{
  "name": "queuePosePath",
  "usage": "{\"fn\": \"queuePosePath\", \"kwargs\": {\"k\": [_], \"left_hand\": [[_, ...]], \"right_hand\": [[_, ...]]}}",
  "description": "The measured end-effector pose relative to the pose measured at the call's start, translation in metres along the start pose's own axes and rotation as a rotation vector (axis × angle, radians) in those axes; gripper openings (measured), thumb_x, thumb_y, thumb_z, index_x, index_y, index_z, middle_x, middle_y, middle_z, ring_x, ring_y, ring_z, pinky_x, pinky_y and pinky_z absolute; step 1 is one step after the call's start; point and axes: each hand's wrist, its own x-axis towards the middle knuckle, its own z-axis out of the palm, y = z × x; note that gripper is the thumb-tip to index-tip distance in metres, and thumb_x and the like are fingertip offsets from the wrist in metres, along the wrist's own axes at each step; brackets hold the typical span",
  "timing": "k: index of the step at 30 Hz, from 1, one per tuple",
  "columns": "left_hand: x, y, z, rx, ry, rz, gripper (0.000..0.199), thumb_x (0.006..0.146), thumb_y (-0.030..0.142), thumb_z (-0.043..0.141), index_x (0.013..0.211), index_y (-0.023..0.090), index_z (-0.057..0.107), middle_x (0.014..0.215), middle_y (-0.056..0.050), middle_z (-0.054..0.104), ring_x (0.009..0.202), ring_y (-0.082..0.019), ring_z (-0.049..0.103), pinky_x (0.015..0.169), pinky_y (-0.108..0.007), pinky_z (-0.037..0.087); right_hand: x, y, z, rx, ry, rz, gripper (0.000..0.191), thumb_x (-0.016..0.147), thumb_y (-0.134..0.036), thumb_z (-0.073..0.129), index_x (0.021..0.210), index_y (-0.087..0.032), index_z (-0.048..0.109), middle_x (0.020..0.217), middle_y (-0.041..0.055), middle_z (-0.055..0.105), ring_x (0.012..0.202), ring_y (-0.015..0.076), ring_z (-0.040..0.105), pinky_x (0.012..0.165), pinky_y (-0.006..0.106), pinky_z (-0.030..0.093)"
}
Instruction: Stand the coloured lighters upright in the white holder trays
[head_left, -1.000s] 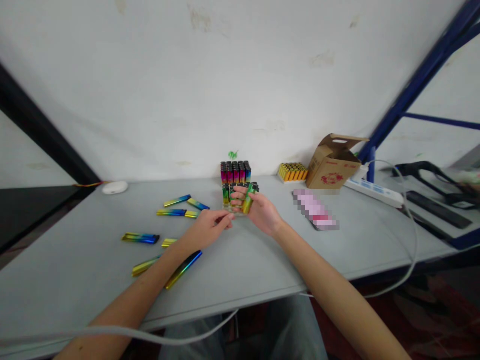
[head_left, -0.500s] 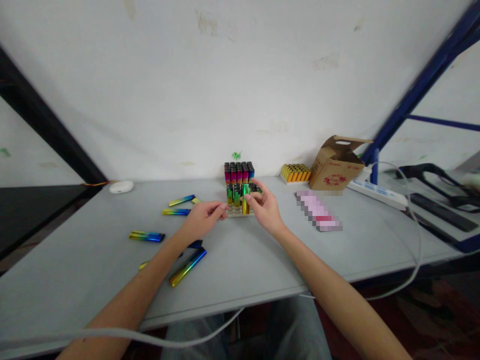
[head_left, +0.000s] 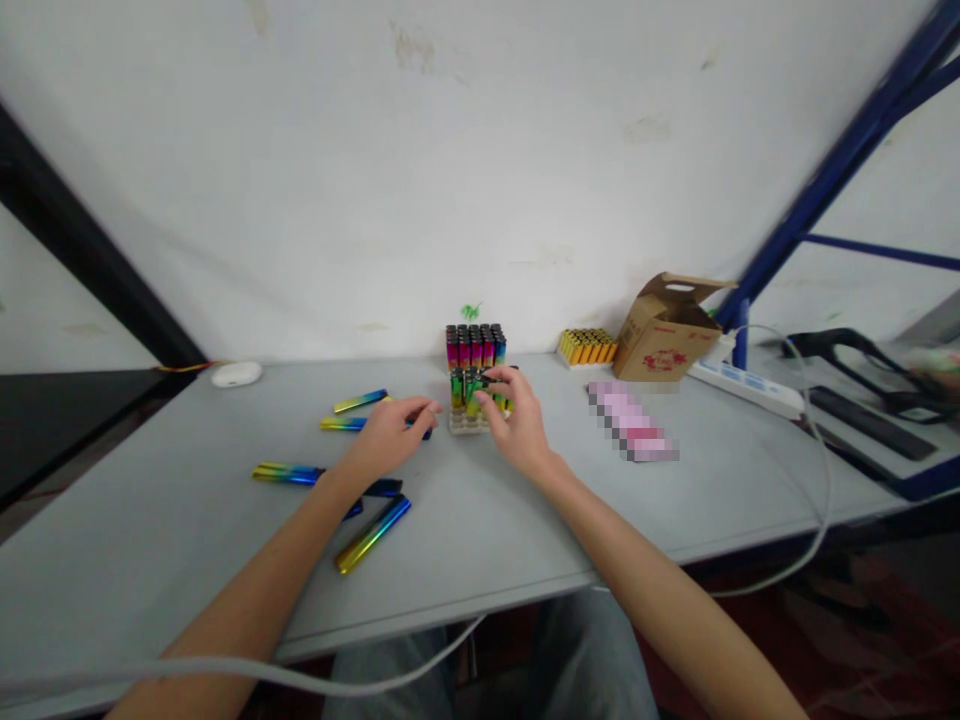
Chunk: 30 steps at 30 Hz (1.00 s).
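Observation:
My right hand point(head_left: 517, 415) is at the clear tray point(head_left: 469, 425), its thumb and fingers round a green-yellow lighter point(head_left: 474, 398). Other green-topped lighters point(head_left: 457, 390) stand upright in the tray's back part. To the left of the tray, my left hand point(head_left: 397, 428) has its fingers closed, with the dark end of a lighter showing beneath the fingertips. Beside and under my left forearm lie several blue-and-yellow lighters, among them one near the front point(head_left: 373, 535) and some at the left point(head_left: 285, 473).
Pink-and-blue lighters point(head_left: 475, 347) stand against the wall. Orange cylinders point(head_left: 589, 347), an open cardboard box point(head_left: 664, 335), a blurred pink object point(head_left: 631, 420) and a power strip point(head_left: 750, 388) are at the right. A white case point(head_left: 236, 374) sits at the back left. A white cable crosses the front.
My left hand has moved left, away from the tray, to the lying lighters. The lighter at my right hand has shifted left and tilted. The view has shifted slightly.

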Motion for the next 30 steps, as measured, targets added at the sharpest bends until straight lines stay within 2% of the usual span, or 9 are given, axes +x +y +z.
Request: {"fn": "queuePosePath", "kwargs": {"k": [4,8,11,14,17,22,25,28,30], "left_hand": [[0.000,-0.002,-0.001,0.126,-0.044,0.053,0.038,0.092,0.039,0.039,0.073,0.019,0.066,0.070,-0.003,0.072,0.062,-0.017,0.062,0.064,-0.026,0.043],[0.000,-0.001,-0.003,0.173,-0.069,0.057,0.039,0.092,0.037,0.037,0.072,0.019,0.065,0.069,-0.004,0.071,0.062,-0.017,0.061,0.063,-0.026,0.041],[0.000,0.001,-0.003,0.190,-0.071,0.056,0.038,0.092,0.037,0.037,0.072,0.020,0.065,0.069,-0.004,0.070,0.061,-0.018,0.060,0.063,-0.027,0.040],[-0.001,0.002,-0.004,0.193,-0.078,0.050,0.038,0.092,0.037,0.037,0.073,0.020,0.065,0.070,-0.005,0.071,0.062,-0.019,0.060,0.063,-0.027,0.040],[-0.001,0.001,-0.004,0.187,-0.079,0.044,0.038,0.092,0.038,0.038,0.073,0.020,0.065,0.070,-0.005,0.071,0.063,-0.019,0.061,0.063,-0.028,0.040],[-0.001,-0.002,-0.004,0.203,-0.065,0.054,0.037,0.093,0.037,0.037,0.077,0.020,0.066,0.074,-0.005,0.072,0.066,-0.020,0.062,0.065,-0.027,0.041],[0.000,-0.003,-0.004,0.212,-0.064,0.051,0.038,0.093,0.038,0.037,0.078,0.020,0.066,0.075,-0.005,0.072,0.068,-0.019,0.063,0.066,-0.027,0.042],[0.000,-0.003,-0.004,0.217,-0.068,0.050,0.037,0.093,0.037,0.037,0.079,0.019,0.067,0.075,-0.005,0.072,0.068,-0.020,0.063,0.066,-0.028,0.042],[0.000,-0.002,-0.004,0.216,-0.074,0.048,0.037,0.092,0.037,0.037,0.078,0.019,0.067,0.075,-0.006,0.072,0.069,-0.020,0.063,0.066,-0.028,0.041]], "right_hand": [[0.004,0.003,0.010,0.028,-0.046,-0.024,0.020,0.088,-0.025,0.054,0.108,-0.023,0.053,0.109,0.0077,0.060,0.104,0.0198,0.058,0.093,0.037,0.049],[0.009,0.003,0.015,-0.126,-0.138,-0.087,0.018,0.088,-0.027,0.056,0.105,-0.022,0.059,0.109,0.0078,0.063,0.118,0.0227,0.051,0.103,0.041,0.042],[0.011,0.002,0.014,-0.287,-0.187,-0.127,0.018,0.086,-0.031,0.060,0.102,-0.024,0.065,0.125,0.0081,0.058,0.131,0.0261,0.039,0.109,0.046,0.033],[0.011,0.005,0.012,-0.370,-0.176,-0.131,0.020,0.085,-0.034,0.062,0.101,-0.024,0.068,0.137,0.0090,0.047,0.137,0.0283,0.029,0.110,0.049,0.029],[0.012,0.009,0.010,-0.385,-0.156,-0.142,0.019,0.085,-0.035,0.063,0.099,-0.025,0.070,0.135,0.0090,0.049,0.136,0.0281,0.030,0.109,0.048,0.030],[0.013,0.011,0.011,-0.326,-0.084,-0.146,0.018,0.089,-0.032,0.056,0.088,-0.023,0.071,0.118,0.0077,0.060,0.128,0.0240,0.041,0.108,0.042,0.034],[0.013,0.011,0.011,-0.335,-0.108,-0.138,0.020,0.089,-0.033,0.056,0.096,-0.020,0.070,0.124,0.0092,0.059,0.130,0.0249,0.038,0.109,0.043,0.032],[0.012,0.012,0.011,-0.383,-0.152,-0.147,0.030,0.085,-0.036,0.061,0.110,-0.020,0.067,0.136,0.0107,0.051,0.135,0.0281,0.031,0.110,0.048,0.030],[0.012,0.012,0.011,-0.409,-0.180,-0.154,0.031,0.084,-0.034,0.062,0.112,-0.022,0.067,0.140,0.0101,0.048,0.137,0.0292,0.028,0.110,0.050,0.030]]}}
